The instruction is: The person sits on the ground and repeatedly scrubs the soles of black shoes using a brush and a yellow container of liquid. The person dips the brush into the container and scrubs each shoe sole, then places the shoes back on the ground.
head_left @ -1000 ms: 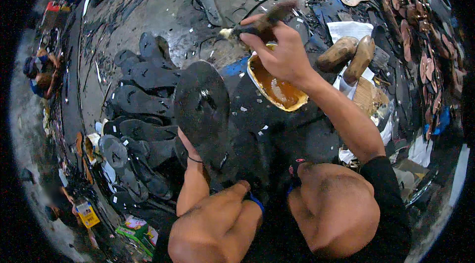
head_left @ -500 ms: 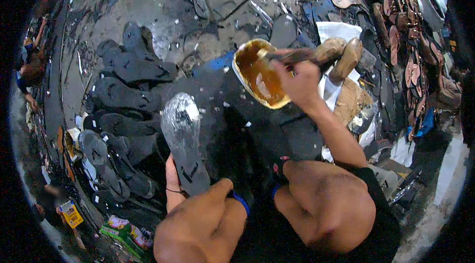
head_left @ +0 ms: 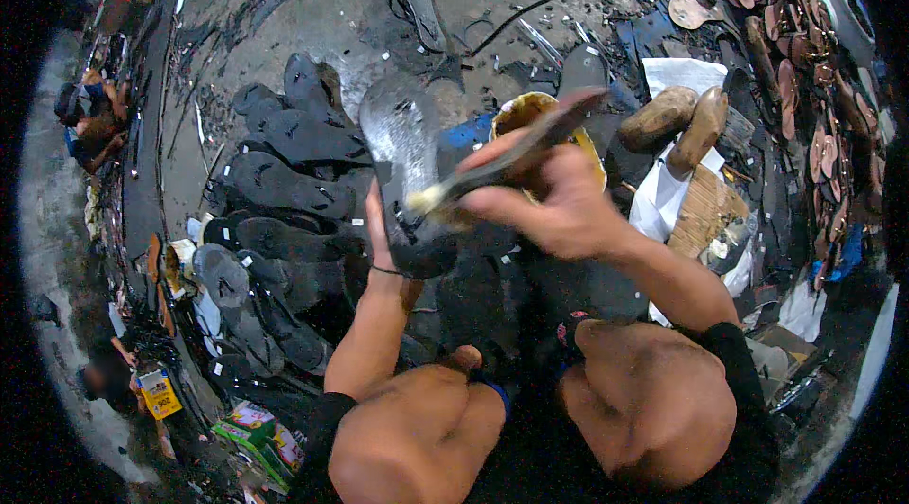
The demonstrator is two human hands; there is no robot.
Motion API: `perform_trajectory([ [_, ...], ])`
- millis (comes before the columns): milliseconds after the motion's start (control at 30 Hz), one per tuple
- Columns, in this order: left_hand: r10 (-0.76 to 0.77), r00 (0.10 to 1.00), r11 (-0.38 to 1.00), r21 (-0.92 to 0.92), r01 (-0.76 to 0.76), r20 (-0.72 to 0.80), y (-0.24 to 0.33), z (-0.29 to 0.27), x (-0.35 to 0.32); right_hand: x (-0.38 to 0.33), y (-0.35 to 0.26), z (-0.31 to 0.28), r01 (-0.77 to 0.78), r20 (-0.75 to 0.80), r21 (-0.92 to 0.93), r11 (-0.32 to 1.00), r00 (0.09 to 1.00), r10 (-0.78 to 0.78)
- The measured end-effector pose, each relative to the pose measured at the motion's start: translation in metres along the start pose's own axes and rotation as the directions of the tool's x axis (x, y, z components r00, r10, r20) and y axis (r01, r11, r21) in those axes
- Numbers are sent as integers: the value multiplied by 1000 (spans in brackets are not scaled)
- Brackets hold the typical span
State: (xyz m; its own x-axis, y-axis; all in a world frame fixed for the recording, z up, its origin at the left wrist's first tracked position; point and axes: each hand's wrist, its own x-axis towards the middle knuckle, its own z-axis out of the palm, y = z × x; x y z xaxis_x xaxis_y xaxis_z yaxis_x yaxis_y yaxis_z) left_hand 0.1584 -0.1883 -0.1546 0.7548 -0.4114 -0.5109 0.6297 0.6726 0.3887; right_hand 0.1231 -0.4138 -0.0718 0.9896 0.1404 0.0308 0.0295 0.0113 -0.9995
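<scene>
A dark sandal sole (head_left: 396, 130) stands tilted in front of me, its underside shiny with wet glue over the upper and middle part. My left hand (head_left: 376, 231) grips it from behind near the lower end; most of the fingers are hidden by the sole. In my right hand (head_left: 568, 206) is a brush (head_left: 516, 153) with a dark, flat handle. The brush's pale bristles touch the lower part of the sole. Behind the brush and my right hand, partly covered, sits a tub of amber glue (head_left: 519, 111) with a crusted yellowish rim.
Dark sandals (head_left: 284, 182) lie in a heap at the left. Wooden shoe lasts (head_left: 696, 130) rest on the right beside cardboard (head_left: 708, 210). Brown sandals (head_left: 824, 116) line the far right. A single sandal (head_left: 417, 7) lies farther ahead. Another person (head_left: 93, 116) sits at the far left.
My right hand has brought the brush from the glue tub left onto the sole. My left hand has raised the sole away from my knee, and the shine now reaches farther down it.
</scene>
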Motion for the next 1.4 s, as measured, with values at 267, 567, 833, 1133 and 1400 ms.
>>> perform_trajectory([
  [267, 75, 931, 980, -198, -3, 358, 32, -31, -7, -4, 15, 33, 553, 246, -152, 819, 824, -511],
  [567, 14, 975, 960, -275, 49, 223, 21, 10, 0, -30, -1, 31, 573, 444, -119, 811, 761, -473],
  [833, 83, 996, 987, 136, -81, -11, 7, 61, -13, -6, 6, 41, 677, 254, -328, 658, 735, -629],
  [1133, 139, 980, 987, 58, -149, 142, 50, -3, 64, -18, 18, 27, 402, 472, -137, 905, 830, -297],
  [1400, 328, 883, 919, 331, -215, -336, 127, -55, 285, -56, 34, -35, -206, -216, -416, 886, 968, 124],
])
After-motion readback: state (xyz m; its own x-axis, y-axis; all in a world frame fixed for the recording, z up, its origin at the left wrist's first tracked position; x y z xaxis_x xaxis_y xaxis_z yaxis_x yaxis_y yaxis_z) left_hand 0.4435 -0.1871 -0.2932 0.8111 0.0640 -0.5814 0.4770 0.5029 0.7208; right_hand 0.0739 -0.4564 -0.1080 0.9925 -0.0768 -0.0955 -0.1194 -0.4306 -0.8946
